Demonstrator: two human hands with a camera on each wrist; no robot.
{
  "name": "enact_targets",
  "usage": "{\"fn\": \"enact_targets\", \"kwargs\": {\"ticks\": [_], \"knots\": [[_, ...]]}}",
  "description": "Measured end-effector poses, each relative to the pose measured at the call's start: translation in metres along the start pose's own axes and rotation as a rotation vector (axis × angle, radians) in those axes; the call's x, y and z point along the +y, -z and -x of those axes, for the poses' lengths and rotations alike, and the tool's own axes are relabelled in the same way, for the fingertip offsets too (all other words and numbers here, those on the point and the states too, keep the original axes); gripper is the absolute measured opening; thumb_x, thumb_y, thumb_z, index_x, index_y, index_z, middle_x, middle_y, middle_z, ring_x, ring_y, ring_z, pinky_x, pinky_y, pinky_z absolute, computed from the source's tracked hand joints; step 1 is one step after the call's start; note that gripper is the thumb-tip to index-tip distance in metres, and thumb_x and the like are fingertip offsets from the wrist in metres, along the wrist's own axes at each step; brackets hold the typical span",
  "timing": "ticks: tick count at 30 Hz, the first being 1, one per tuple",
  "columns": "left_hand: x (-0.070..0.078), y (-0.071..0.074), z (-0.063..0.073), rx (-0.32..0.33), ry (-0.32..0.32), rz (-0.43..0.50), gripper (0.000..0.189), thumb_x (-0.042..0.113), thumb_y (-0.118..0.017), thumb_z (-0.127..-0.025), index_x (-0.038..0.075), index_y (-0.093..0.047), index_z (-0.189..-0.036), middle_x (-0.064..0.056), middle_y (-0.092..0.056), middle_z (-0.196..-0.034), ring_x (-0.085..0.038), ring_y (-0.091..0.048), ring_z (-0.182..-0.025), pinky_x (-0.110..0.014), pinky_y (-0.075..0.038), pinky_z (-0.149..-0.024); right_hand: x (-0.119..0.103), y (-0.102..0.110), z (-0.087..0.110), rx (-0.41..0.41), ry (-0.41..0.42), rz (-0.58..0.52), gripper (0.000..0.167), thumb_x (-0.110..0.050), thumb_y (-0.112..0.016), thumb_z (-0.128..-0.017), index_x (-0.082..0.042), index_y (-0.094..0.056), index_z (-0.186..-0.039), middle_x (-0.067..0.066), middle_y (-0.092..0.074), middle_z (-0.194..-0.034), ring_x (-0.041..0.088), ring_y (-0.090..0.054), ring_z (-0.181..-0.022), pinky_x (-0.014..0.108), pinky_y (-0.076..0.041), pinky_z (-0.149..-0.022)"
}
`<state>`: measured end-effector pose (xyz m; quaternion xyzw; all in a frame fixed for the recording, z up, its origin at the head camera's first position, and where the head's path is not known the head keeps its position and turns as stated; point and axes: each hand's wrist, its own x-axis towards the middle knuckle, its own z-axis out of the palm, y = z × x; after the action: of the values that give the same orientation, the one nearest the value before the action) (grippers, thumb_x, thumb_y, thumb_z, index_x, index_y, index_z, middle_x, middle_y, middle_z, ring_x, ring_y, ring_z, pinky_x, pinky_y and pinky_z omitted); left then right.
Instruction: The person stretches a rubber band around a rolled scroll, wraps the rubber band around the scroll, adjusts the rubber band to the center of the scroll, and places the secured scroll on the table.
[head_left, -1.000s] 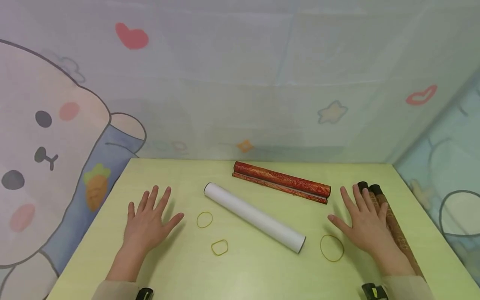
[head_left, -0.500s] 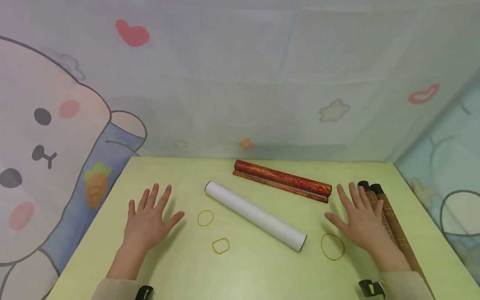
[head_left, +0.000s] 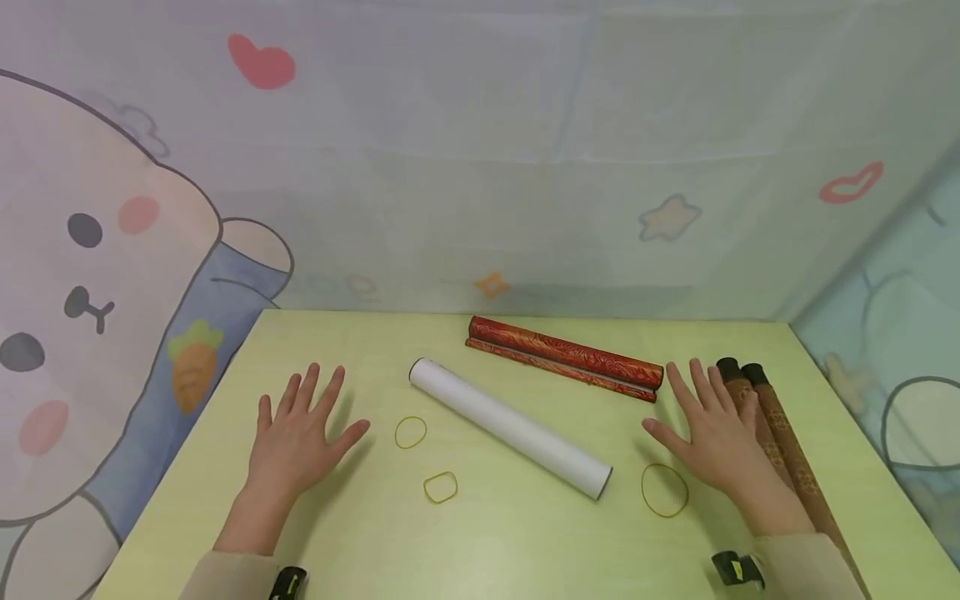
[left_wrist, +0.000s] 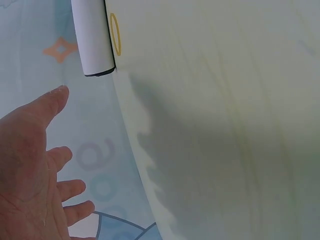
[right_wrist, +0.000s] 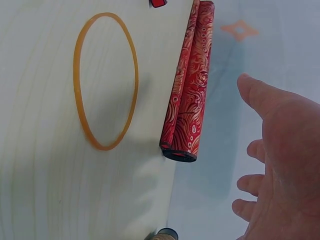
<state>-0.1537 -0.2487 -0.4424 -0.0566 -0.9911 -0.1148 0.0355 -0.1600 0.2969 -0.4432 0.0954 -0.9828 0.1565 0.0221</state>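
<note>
My left hand [head_left: 295,450] hovers over the table's left side, fingers spread, holding nothing. Its palm side shows in the left wrist view. On the right, my right hand [head_left: 716,437] also hovers with spread fingers and holds nothing. Between the hands a white roll [head_left: 510,427] lies diagonally. Behind it lies a red patterned roll [head_left: 570,354] with a thinner rolled edge along its front. Two brown patterned rolls [head_left: 786,442] with black ends lie beside my right hand, which partly covers one. A yellow rubber band [head_left: 642,487] lies just left of that hand.
Two smaller rubber bands, a round one [head_left: 396,433] and a bent one [head_left: 425,490], lie left of the white roll. The pale yellow table [head_left: 480,558] ends at the back against a cartoon-printed cloth [head_left: 465,183], which also hangs at the right side.
My right hand has drifted a little left and forward, uncovering more of the brown rolls. My left hand stays nearly still. The rolls and rubber bands keep their places.
</note>
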Motion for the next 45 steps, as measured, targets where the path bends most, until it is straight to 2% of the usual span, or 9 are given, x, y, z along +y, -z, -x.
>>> {"fn": "enact_targets", "kwargs": {"ticks": [20,29,34,45], "knots": [[0.011,-0.001,-0.014,-0.01,-0.049,-0.026,0.088,0.063,-0.058,-0.104,0.013,-0.029,-0.17,-0.025,-0.018,-0.175,-0.051,-0.018,-0.159,-0.079,-0.007,-0.121,-0.009,0.003,-0.006,-0.024,0.015,0.018,0.096,-0.065,-0.056,-0.105,-0.015,-0.012,-0.173,0.026,-0.001,-0.176,0.051,0.001,-0.161,0.087,0.009,-0.113],[0.022,-0.003,-0.025,-0.022,-0.086,-0.071,0.084,0.057,-0.062,-0.104,0.01,-0.035,-0.167,-0.025,-0.025,-0.173,-0.05,-0.025,-0.158,-0.078,-0.012,-0.122,-0.013,0.002,-0.005,-0.024,0.03,0.016,0.095,-0.063,-0.058,-0.105,-0.016,-0.012,-0.173,0.027,-0.006,-0.176,0.052,-0.004,-0.161,0.087,0.005,-0.113],[0.028,-0.006,-0.029,-0.041,-0.107,-0.081,0.081,0.055,-0.063,-0.103,0.008,-0.041,-0.165,-0.026,-0.031,-0.171,-0.049,-0.029,-0.157,-0.078,-0.014,-0.122,-0.017,0.002,-0.004,-0.024,0.047,0.02,0.093,-0.06,-0.06,-0.105,-0.01,-0.019,-0.172,0.028,-0.011,-0.175,0.053,-0.009,-0.16,0.088,0.002,-0.113],[0.037,-0.015,-0.037,-0.052,-0.172,-0.09,0.07,0.047,-0.069,-0.102,0.005,-0.053,-0.156,-0.026,-0.048,-0.16,-0.048,-0.042,-0.15,-0.075,-0.029,-0.118,-0.027,0.003,-0.003,-0.027,0.075,0.009,0.092,-0.058,-0.062,-0.104,-0.007,-0.024,-0.17,0.028,-0.016,-0.174,0.051,-0.013,-0.161,0.088,0.001,-0.114]]}}
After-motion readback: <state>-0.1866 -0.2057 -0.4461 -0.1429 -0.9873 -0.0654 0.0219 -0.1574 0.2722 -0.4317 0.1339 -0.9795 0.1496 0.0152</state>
